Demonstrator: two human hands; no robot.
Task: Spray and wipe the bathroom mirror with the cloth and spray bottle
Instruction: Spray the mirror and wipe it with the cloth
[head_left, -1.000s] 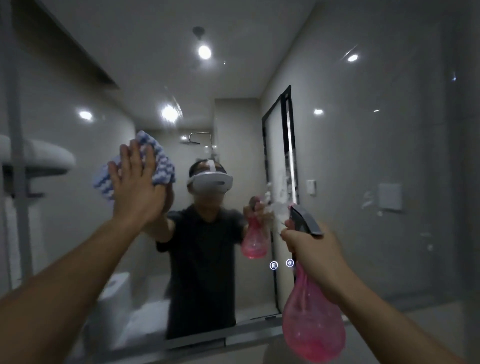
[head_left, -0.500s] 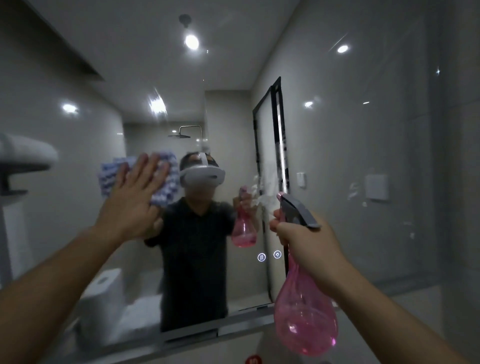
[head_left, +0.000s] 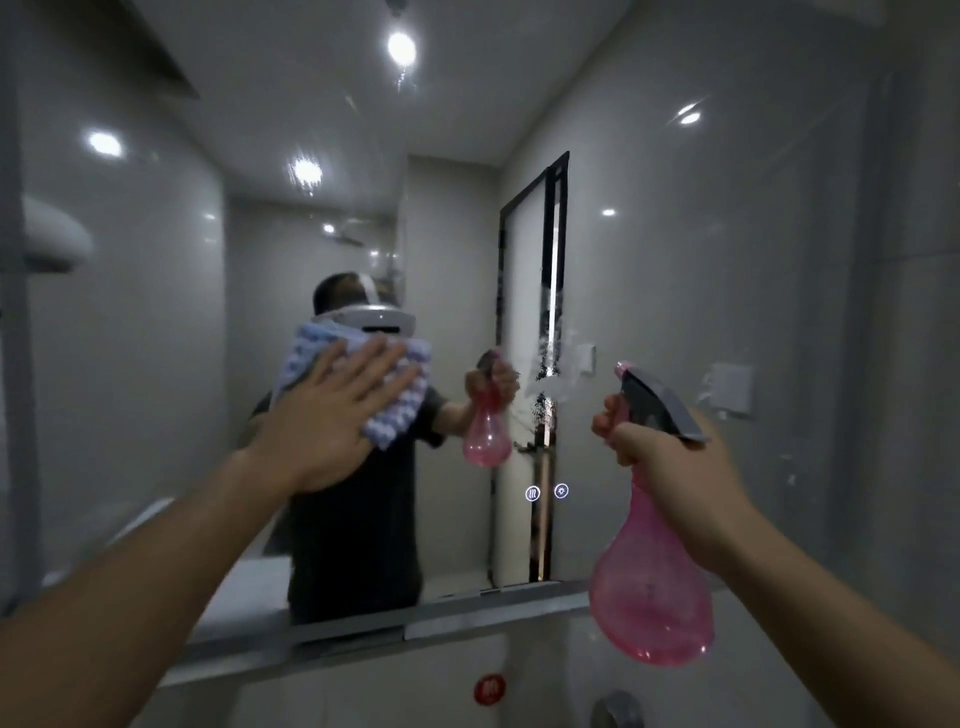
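Head view, mid-wipe. My left hand (head_left: 332, 415) lies flat, fingers straight and spread, and presses a blue-and-white knobbly microfibre cloth (head_left: 402, 415) against the wall-mounted bathroom mirror (head_left: 727, 291). The cloth shows past my fingertips and beyond the far edge of my palm.

My right hand (head_left: 670, 457) is clenched round the neck of a pink translucent plastic spray bottle (head_left: 649, 597). The bulbous body hangs below my fist and the grey trigger head (head_left: 654, 400) stands above it. The bottle's long axis runs near upright, leaning slightly, with the nozzle toward the glass. The bottle is apart from the mirror.

The governing relation: a smeared patch of spray (head_left: 550, 384) sits on the glass to the right of my cloth hand, between my two hands and just left of the nozzle. Two small lit touch icons (head_left: 545, 491) lie below it. The bottle hand is the nearer, but I judge that the cloth hand must sweep rightward to reach the patch.

Contents: the bottle's wall is speckled with droplets; I cannot tell the liquid level.
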